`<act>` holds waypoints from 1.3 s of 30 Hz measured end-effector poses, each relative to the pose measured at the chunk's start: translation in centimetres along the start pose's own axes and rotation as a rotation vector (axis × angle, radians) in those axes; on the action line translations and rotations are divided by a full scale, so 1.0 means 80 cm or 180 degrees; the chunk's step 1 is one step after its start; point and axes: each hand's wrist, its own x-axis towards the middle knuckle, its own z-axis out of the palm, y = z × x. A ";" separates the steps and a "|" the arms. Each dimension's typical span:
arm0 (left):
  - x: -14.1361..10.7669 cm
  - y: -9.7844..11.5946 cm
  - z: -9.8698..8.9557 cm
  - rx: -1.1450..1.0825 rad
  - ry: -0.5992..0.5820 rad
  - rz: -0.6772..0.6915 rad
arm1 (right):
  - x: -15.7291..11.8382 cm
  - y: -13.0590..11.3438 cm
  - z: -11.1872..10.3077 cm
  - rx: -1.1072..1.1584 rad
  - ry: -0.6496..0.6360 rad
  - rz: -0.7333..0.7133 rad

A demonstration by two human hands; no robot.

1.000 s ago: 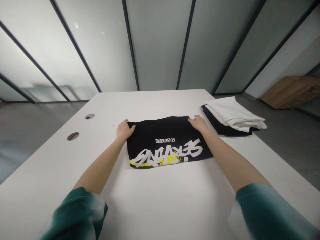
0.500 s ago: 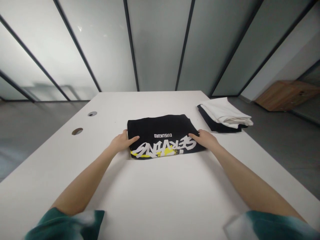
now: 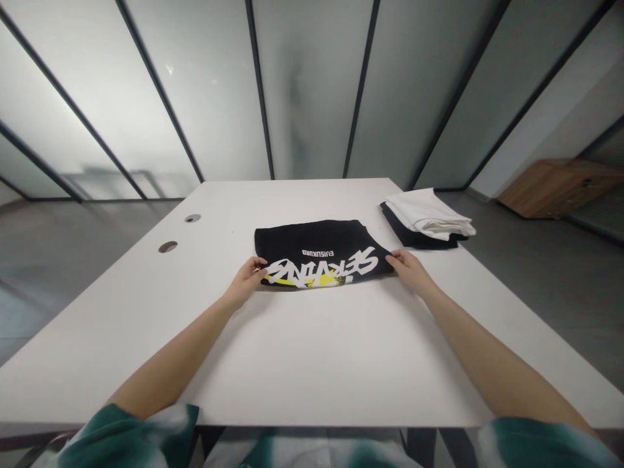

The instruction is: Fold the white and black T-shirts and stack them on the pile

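Note:
A folded black T-shirt (image 3: 312,239) with white lettering and a yellow patch lies on the white table (image 3: 312,364), its print upside down to me. My left hand (image 3: 249,276) pinches the shirt's near left corner between thumb and fingers. At the right end, my right hand (image 3: 407,265) grips the other near corner, thumb on top. The near edge looks slightly lifted between the two hands. Fingertips under the cloth are hidden.
A pile of folded cloth, white (image 3: 431,211) over black (image 3: 414,235), sits by the table's right edge. Two round holes, one of them the near hole (image 3: 168,247), are on the left. Frosted glass panels (image 3: 312,84) stand behind; a wooden cabinet (image 3: 565,187) is at far right.
Both hands have shifted from the shirt's sides to its near corners, with the thumbs drawn back off the print. The near edge has risen a little. My view has also tilted, showing the table's front edge.

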 end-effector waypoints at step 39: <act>0.057 0.028 -0.053 0.2024 0.0171 -0.0049 | -0.032 -0.001 -0.027 -0.1134 0.0542 -0.0166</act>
